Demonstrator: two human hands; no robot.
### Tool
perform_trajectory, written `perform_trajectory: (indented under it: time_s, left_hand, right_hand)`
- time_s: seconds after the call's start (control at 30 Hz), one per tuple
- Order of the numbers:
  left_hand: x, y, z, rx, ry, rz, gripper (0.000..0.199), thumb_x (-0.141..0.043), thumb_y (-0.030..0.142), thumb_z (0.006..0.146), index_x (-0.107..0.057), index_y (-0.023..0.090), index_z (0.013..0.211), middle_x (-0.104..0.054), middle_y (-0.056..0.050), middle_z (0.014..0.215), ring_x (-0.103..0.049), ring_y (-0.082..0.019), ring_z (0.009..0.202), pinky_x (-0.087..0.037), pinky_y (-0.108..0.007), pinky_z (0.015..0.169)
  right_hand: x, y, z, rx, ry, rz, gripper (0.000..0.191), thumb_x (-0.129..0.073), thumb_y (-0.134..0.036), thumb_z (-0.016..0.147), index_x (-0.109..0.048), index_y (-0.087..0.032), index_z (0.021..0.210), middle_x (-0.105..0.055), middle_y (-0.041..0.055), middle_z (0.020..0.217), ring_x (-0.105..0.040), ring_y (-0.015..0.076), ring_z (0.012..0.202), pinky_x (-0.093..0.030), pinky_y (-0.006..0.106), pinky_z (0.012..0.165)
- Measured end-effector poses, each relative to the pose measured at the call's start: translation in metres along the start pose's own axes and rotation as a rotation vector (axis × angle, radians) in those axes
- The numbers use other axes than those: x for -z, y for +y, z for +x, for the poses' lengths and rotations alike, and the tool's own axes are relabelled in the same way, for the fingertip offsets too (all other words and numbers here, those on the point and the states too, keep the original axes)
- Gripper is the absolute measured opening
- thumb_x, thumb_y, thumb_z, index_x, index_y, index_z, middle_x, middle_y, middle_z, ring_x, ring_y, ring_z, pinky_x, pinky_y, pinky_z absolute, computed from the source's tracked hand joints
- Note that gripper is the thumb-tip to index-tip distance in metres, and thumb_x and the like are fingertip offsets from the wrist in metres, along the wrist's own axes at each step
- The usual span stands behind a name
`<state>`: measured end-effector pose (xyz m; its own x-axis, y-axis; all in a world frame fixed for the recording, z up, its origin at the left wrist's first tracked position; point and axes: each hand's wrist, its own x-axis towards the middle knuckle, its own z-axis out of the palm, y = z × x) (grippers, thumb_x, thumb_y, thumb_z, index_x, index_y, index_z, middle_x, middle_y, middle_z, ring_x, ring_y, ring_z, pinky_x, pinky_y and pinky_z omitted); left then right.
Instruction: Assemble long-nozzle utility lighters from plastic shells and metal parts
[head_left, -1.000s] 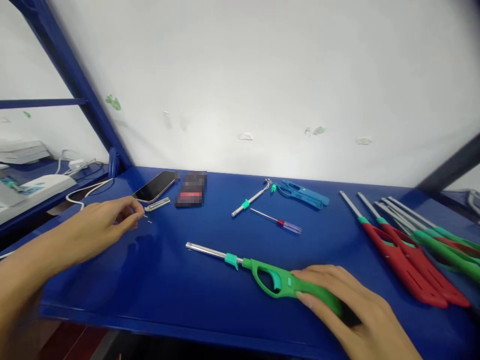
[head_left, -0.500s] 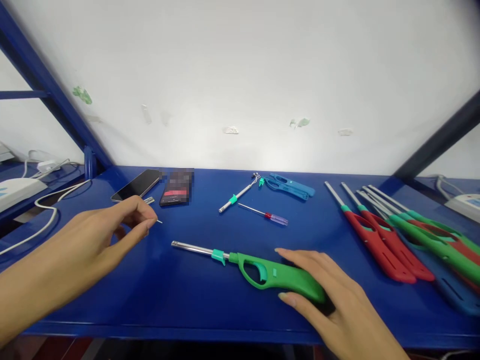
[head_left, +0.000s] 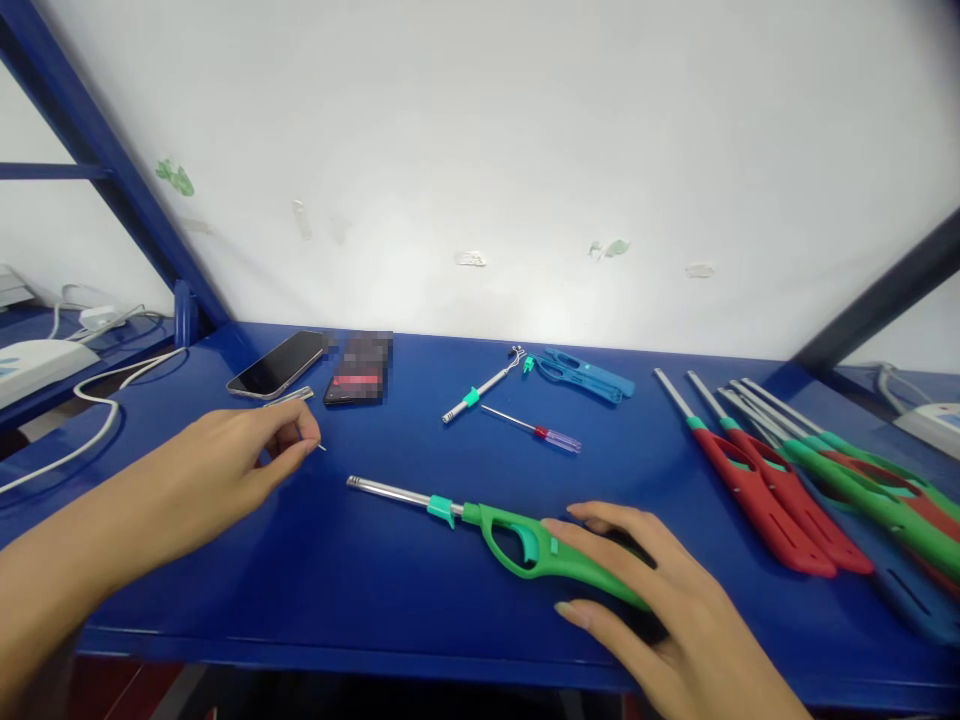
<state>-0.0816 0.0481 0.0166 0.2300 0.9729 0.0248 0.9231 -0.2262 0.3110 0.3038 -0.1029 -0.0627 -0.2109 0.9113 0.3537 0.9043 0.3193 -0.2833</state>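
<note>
My left hand (head_left: 262, 455) is closed in a pinch above the blue surface, left of the green lighter. A short, thin white tip (head_left: 322, 447) sticks out from between thumb and forefinger; the rest is hidden by the fingers. A green long-nosed gas lighter (head_left: 491, 530) lies flat, its metal tube pointing left, with a teal collar and trigger. Over its handle end is my right hand (head_left: 652, 590), fingers spread. One finger lies across the handle, while the thumb is apart on the near side. The hand covers the handle's rear.
Behind lie a purple-handled screwdriver (head_left: 555, 438), a detached lighter tube (head_left: 480, 393), a small teal piece (head_left: 528, 364) and a blue lighter casing (head_left: 585, 375). Two phones (head_left: 281, 362) are at the back left. Several lighters (head_left: 765, 500) are piled right. A white cable (head_left: 109, 420) runs along the left.
My right hand's fingers have shifted, and one finger now lies over the handle. My left hand has moved slightly lower, still pinching. The view has tilted a little.
</note>
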Motion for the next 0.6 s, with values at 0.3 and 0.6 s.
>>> perform_trajectory:
  time_s: [0.3, 0.6]
  left_hand:
    - [-0.01, -0.009, 0.01, -0.103, -0.063, 0.077, 0.025, -0.057, 0.037, 0.098, -0.079, 0.028, 0.09, -0.08, -0.002, 0.091, -0.073, -0.026, 0.082, -0.05, -0.038, 0.076]
    - [-0.021, 0.029, -0.01, -0.26, 0.238, 0.176, 0.031, -0.053, 0.033, 0.103, -0.083, 0.024, 0.109, -0.078, -0.011, 0.116, -0.069, -0.037, 0.115, -0.05, -0.056, 0.107]
  right_hand:
    - [-0.003, 0.004, 0.002, 0.039, 0.075, 0.054, 0.039, -0.064, -0.053, 0.105, -0.068, -0.045, 0.143, -0.074, 0.0013, 0.135, -0.078, 0.024, 0.115, -0.069, 0.035, 0.092]
    - [-0.005, 0.002, 0.001, -0.091, 0.126, 0.09, 0.037, -0.058, -0.049, 0.109, -0.067, -0.039, 0.144, -0.075, 0.0034, 0.129, -0.076, 0.025, 0.115, -0.067, 0.038, 0.094]
